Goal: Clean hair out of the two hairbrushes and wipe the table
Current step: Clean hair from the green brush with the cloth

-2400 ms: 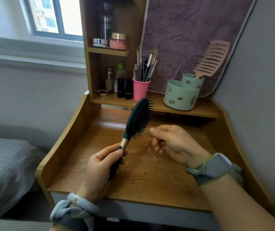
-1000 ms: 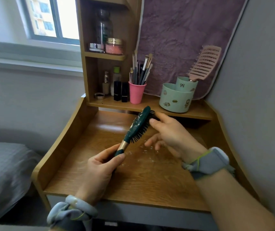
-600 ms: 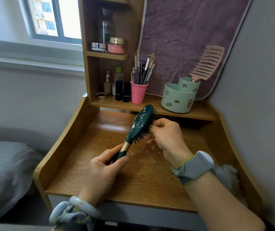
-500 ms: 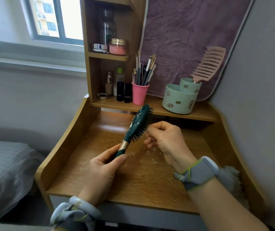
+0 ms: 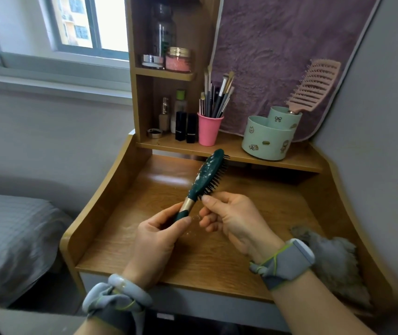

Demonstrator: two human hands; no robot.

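Above the tabletop (image 5: pixel 217 269) centre, I've got the green paddle hairbrush (image 5: pixel 209 176) tilted up and away, bristles facing right. My left hand (image 5: pixel 159 238) has its fingers (image 5: pixel 181 222) wrapped closed round the dark handle just below the gold collar. My right hand (image 5: pixel 234 218) sits beside the lowest bristles, thumb and forefinger pinched together at the bristle base; can't tell if there's hair btwn them, too fine to see.

Doing this step well, imo: keep the left grip firm so the head doesn't twist, work the pinch in at the bristle roots, then pull outward along the bristles, not across them, so strands slide off w/o snapping. Rotate the brush a bit so the pad faces me. Drop the pulled hair in one spot, since the pale bits (image 5: pixel 194 217) already on the wood under the hands will need wiping anyway. White specks on the back of the brush head prob want a rub too.

Counts:
- hairbrushes: 2, the green one in hand and a pink vented brush (image 5: pixel 314 85) standing in the mint holder (image 5: pixel 266 139) on the shelf, well apart from my hands.
- grey fluffy cloth (image 5: pixel 333 259): 1, on the tabletop's right side, near my right wrist.
- pink cup (image 5: pixel 209 130) of makeup brushes: 1.
- hands: 2, both busy.
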